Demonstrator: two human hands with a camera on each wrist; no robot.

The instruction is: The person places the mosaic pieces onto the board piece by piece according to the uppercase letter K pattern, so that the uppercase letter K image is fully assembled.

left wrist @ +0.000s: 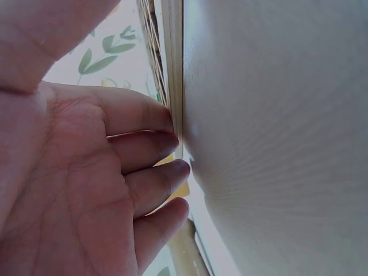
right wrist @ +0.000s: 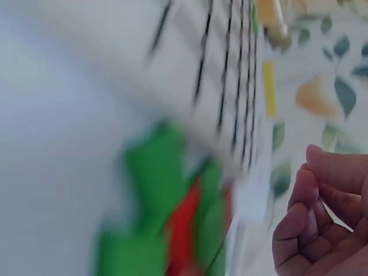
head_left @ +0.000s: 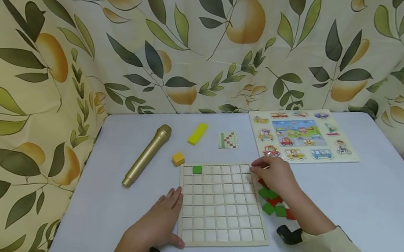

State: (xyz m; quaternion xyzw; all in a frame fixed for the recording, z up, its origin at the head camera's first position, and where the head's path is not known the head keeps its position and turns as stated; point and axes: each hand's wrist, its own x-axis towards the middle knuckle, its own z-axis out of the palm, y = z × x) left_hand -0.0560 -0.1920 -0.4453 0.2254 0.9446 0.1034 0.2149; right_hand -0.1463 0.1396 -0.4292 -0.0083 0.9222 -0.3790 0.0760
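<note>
A square wooden grid board (head_left: 224, 244) with pale cells lies on the table, one green tile (head_left: 197, 169) in its top row near the left. Along the board's left edge rests my left hand (head_left: 159, 219), fingers extended and touching the frame; the left wrist view shows fingertips (left wrist: 179, 168) against the board's side. My right hand (head_left: 278, 174) is over the board's upper right corner, fingers curled and thumb meeting the index finger. No object shows between them in the right wrist view. Beneath and beside that hand are loose green and red tiles (head_left: 281, 211), partly hidden.
A gold microphone (head_left: 147, 155) lies at left. Near the board's top are an orange-yellow block (head_left: 178, 158), a yellow bar (head_left: 197, 133) and a small pattern card (head_left: 228, 140). A vehicle picture puzzle (head_left: 345, 159) lies at the back right, before a leaf-patterned curtain (head_left: 205, 55).
</note>
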